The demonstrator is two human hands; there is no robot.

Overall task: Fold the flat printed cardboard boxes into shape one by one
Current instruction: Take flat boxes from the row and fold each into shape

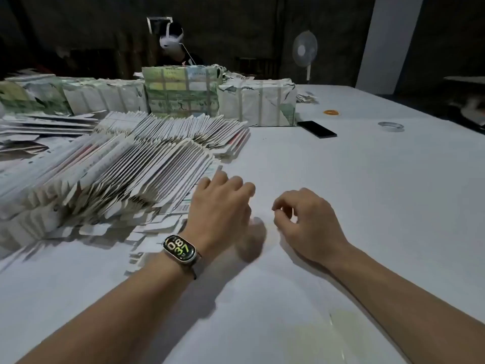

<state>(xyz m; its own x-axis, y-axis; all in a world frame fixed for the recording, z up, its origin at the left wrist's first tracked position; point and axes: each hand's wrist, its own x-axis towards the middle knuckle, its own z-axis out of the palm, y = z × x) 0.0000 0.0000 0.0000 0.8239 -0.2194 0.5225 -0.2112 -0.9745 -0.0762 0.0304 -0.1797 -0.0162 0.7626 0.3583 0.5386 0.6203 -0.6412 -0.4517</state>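
While my left hand hovers loose-fingered beside the fanned box stack, my right hand curls on nothing. These thin, light, slippery flats should lift best by an exposed edge.

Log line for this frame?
left hand: open, reaching toward flat boxes | right hand: loosely curled, empty | box in hand: none

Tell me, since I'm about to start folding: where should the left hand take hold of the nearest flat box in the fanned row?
Probably by its free right edge, coming from the right. The flat boxes lean overlapped like shingles, and the nearest box lies outermost, its edge exposed beside the left hand. Pinching that edge and sliding it out over the table should avoid disturbing the rest.
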